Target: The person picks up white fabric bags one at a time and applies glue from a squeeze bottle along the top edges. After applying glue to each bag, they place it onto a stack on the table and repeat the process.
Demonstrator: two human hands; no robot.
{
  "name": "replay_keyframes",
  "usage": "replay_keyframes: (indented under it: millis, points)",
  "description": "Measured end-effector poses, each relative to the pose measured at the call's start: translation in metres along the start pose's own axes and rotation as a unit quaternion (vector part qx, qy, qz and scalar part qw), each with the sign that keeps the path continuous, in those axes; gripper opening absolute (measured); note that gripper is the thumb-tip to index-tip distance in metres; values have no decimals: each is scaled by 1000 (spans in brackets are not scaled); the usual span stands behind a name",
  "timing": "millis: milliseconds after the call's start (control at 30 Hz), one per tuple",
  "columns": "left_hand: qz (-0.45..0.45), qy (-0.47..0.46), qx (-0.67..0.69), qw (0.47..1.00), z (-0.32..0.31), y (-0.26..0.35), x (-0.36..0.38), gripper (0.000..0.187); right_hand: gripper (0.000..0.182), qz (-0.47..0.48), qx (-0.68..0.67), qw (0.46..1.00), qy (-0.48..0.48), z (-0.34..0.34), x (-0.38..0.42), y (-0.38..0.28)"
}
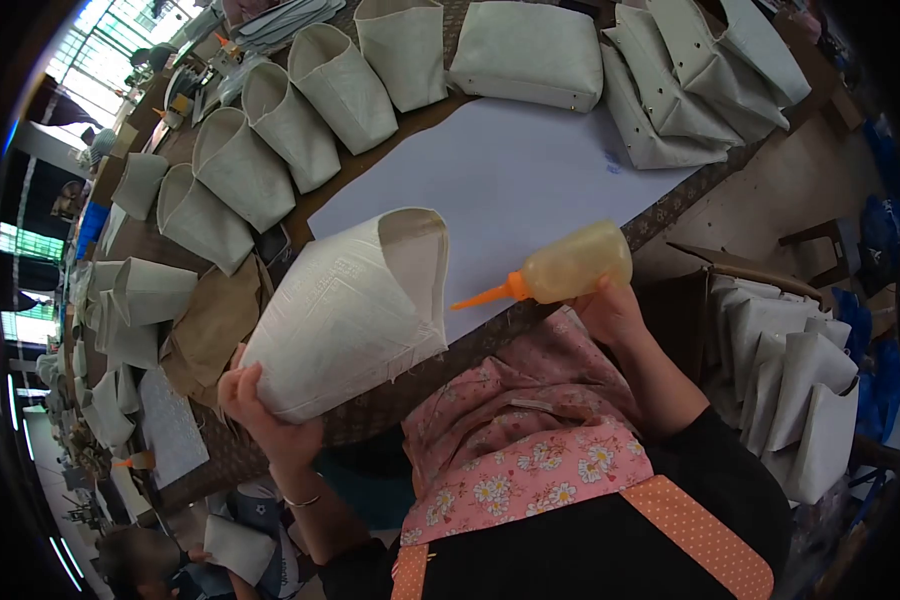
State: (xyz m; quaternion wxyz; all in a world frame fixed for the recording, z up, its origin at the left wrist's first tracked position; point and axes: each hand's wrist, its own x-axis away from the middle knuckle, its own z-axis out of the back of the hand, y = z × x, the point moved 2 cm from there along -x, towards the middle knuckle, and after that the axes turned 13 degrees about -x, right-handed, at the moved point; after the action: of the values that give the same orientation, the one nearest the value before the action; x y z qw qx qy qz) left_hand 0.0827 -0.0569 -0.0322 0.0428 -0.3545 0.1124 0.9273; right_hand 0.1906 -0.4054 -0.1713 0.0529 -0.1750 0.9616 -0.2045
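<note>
My left hand point(270, 410) grips the closed end of a cream-coloured bag body point(335, 310), with the fingers wrapped round its lower left corner. The bag body is tilted, its open mouth facing up and to the right, and loose threads hang along its edge. In my right hand point(613, 312) is a squeeze glue bottle point(578, 262) with an orange nozzle. It lies nearly level, yellowish liquid inside, the nozzle tip pointing left towards the bag's edge but apart from it. The fingers behind the bottle are partly hidden.
A white sheet point(490, 150) covers part of the table. Several similar bag bodies point(342, 90) stand in a row beyond it. Bags with metal studs point(660, 90) are stacked at the back right. A carton point(685, 310) beside more pale pieces stands right. Another person point(240, 545) sits at lower left.
</note>
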Motion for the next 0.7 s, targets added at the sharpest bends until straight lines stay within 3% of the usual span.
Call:
replay_keyframes:
  millis: [100, 167, 300, 400, 467, 700]
  points:
    - [53, 3, -69, 996, -25, -9, 47, 70, 60, 24, 33, 999, 1, 2, -2, -11]
    - [89, 54, -93, 990, -35, -8, 77, 73, 65, 44, 115, 992, 17, 6, 0, -14]
    - [134, 17, -118, 984, -60, -11, 125, 76, 65, 36, 119, 992, 39, 10, 0, -11]
    - [145, 22, -98, 984, -67, -9, 128, 73, 66, 57, 106, 991, 66, 3, -4, -8]
    - [155, 36, -99, 982, -73, -7, 123, 69, 65, 132, 174, 974, 54, 0, -9, -9]
    - [133, 31, -101, 986, -82, -7, 127, 67, 59, 158, 235, 954, 101, -1, -37, -14]
